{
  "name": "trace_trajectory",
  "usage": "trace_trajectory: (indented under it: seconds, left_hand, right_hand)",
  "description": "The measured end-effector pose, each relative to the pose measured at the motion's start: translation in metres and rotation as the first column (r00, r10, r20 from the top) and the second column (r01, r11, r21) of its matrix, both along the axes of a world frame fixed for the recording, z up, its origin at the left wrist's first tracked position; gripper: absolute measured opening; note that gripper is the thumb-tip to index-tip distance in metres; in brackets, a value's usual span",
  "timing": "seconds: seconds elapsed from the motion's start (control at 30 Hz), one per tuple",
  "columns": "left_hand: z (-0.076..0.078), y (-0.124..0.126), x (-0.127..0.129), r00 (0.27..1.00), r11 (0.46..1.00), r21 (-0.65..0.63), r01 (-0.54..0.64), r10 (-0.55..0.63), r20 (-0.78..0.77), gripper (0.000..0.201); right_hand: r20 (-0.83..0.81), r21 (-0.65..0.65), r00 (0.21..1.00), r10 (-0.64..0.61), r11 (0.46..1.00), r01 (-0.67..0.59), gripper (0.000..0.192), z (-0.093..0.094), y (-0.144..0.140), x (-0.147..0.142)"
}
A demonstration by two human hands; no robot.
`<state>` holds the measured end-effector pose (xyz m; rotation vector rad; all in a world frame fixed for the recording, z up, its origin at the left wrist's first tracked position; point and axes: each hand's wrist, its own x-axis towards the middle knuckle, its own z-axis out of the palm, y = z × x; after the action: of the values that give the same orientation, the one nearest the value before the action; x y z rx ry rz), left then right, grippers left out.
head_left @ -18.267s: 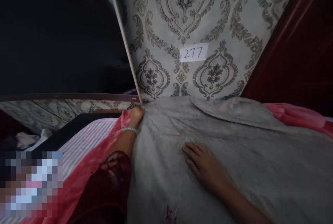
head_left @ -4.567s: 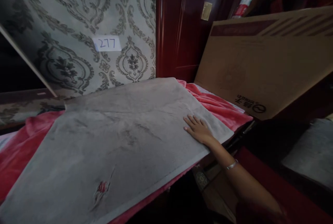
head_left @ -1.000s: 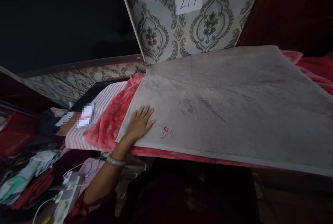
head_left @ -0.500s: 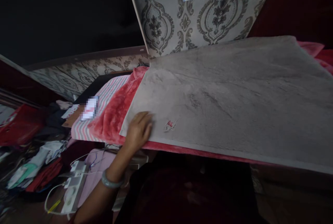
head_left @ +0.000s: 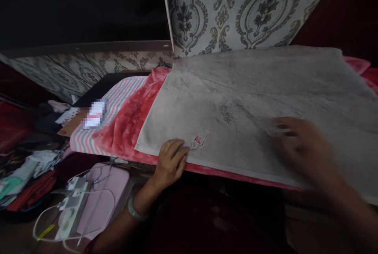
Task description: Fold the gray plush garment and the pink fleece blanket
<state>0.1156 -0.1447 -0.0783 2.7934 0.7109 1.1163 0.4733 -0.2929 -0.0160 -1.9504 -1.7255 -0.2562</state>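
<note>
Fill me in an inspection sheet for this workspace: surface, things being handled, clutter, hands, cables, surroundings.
Surface: pink-white-grey striped cloth, partly covered by a red plush blanket.
Things handled: large grey plush cloth spread over the red blanket, creased; small red-and-white patch near its front edge.
Clutter: heap of red, white and green fabric at lower left; one pixelated item on the striped cloth, unidentifiable.
Hands: left hand at the grey cloth's front edge, fingers bent; right hand motion-blurred, contact unclear.
Cables: white cables looping around a long white power strip, lower left.
Surroundings: large black screen, grey patterned wallpaper, dark red panel.
</note>
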Motion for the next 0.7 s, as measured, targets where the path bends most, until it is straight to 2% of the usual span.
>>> trace_trajectory:
  seconds: [0.03,0.1,0.13,0.2,0.23,0.3,0.37,0.47,0.57,0.7]
  left_hand:
    - [-0.002,-0.002,0.000,0.999,1.000,0.023,0.012,-0.013,0.029,0.026]
    - [-0.005,-0.005,0.000,0.998,0.999,0.046,0.018,-0.021,0.062,0.029]
    - [-0.006,-0.005,0.000,0.998,0.999,0.047,0.017,-0.020,0.066,0.030]
    - [-0.007,-0.006,0.001,0.997,0.999,0.049,0.017,-0.020,0.070,0.032]
    - [-0.007,-0.006,0.001,0.997,0.999,0.051,0.016,-0.020,0.071,0.032]
    - [-0.008,-0.005,0.002,0.997,0.998,0.061,0.014,-0.019,0.078,0.031]
    - [-0.009,-0.005,0.002,0.996,0.998,0.062,0.015,-0.020,0.085,0.030]
    - [-0.013,-0.003,0.002,0.995,0.998,0.062,0.024,-0.029,0.096,0.030]
    - [-0.013,-0.003,0.002,0.994,0.998,0.059,0.022,-0.028,0.108,0.029]
    - [0.002,-0.010,0.010,0.992,1.000,-0.009,0.023,-0.022,0.123,0.029]
  right_hand:
    - [-0.025,0.003,0.993,0.118,0.993,-0.118,0.037,-0.006,0.016,-0.027]
    - [-0.072,-0.045,0.925,0.373,0.925,-0.377,0.046,-0.016,0.047,-0.082]
    - [-0.094,-0.069,0.891,0.445,0.890,-0.452,0.052,-0.018,0.061,-0.106]
    - [-0.149,-0.167,0.857,0.493,0.842,-0.513,0.057,-0.021,0.085,-0.138]
    - [-0.178,-0.218,0.855,0.487,0.828,-0.516,0.053,-0.022,0.095,-0.147]
    - [-0.232,-0.282,0.876,0.423,0.833,-0.477,0.030,-0.024,0.109,-0.149]
    - [-0.274,-0.272,0.909,0.314,0.881,-0.386,0.012,-0.028,0.117,-0.140]
    - [-0.304,-0.196,0.943,0.133,0.960,-0.199,0.020,-0.034,0.119,-0.118]
    - [-0.303,-0.127,0.952,0.050,0.988,-0.093,0.025,-0.035,0.112,-0.104]
    - [-0.213,-0.115,0.959,0.188,0.970,-0.215,0.038,-0.035,0.102,-0.104]
